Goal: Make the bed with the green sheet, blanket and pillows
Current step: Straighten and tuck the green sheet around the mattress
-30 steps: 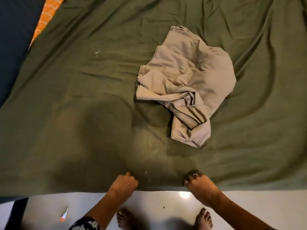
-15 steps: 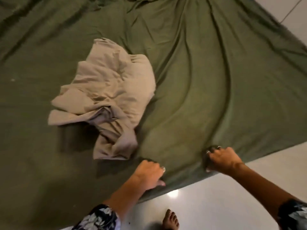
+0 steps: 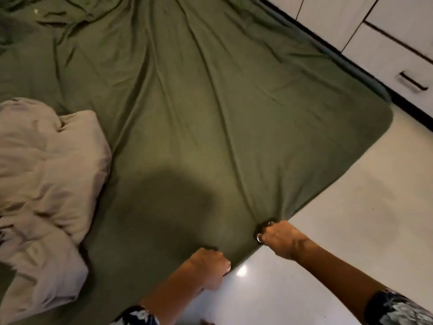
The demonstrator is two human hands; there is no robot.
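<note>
A big green sheet [image 3: 199,118] lies spread over the bed and fills most of the view. It has long folds that run from the far side down toward the near edge, where the two hands are. The sheet's right corner is rounded and hangs over the white floor [image 3: 339,219].

The right hand [image 3: 280,238] is at the near edge of the sheet. Its fingers are curled tight, and its grip is bunched around a wad of green cloth. The folds in the sheet all pull toward this spot. There is a ring on one finger.

The left hand [image 3: 208,263] is just to the left of it, also at the near edge. Its fingers are curled under, and its grip seems to be pinching the sheet's edge, but the fingertips are hidden, so it is hard to be sure. The two hands are close but do not touch.

A crumpled beige blanket [image 3: 44,184] sits on top of the sheet at the left side, near the hands but apart from them. A round dark shadow falls on the sheet between the blanket and the hands.

Both arms wear short sleeves [image 3: 398,308] with a dark and white pattern. On the far right stand white cupboards [image 3: 375,31] with a dark handle, beside the bed.
</note>
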